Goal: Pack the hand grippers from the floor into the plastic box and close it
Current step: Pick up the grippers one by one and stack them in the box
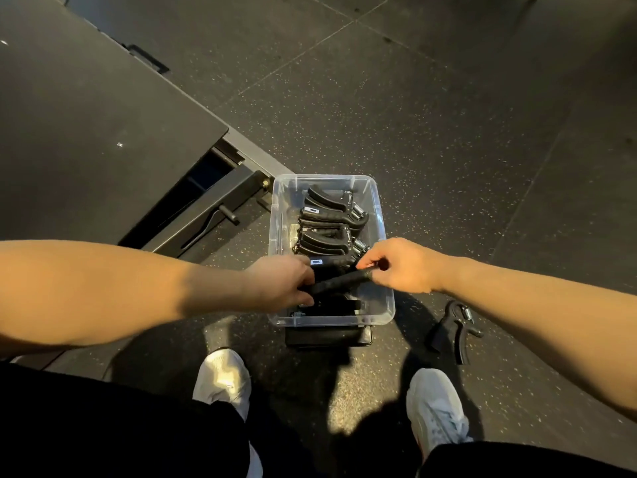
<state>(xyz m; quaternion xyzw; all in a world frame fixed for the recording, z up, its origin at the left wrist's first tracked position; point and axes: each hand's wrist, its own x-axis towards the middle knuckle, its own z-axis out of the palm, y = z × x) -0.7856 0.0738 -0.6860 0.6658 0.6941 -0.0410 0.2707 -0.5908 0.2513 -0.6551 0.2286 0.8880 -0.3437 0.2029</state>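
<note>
White shoes (220, 377) stand at the near edge. Over the clear plastic box (387, 305), the left hand (279, 284) curls round one end of a black hand gripper (339, 281), and the right hand (400, 267) pinches its other end. Packed grippers (327, 215) (springs to the right) fill the far half. A loose gripper (451, 331) lies on the floor, right of the box.

We look down on a dark rubber floor (431, 115) flecked with pale specks, laid in large tiles whose thin seams (310, 43) run diagonally across the view. At upper left lies a broad, flat black slab (86, 115) with a rectangular, handle-like fitting (148, 58) near its far edge. A grey metal frame (206, 219) with a short pin (229, 214) sits under its near corner. Warm light brightens patches of floor at the bottom, with soft shadows between them.
</note>
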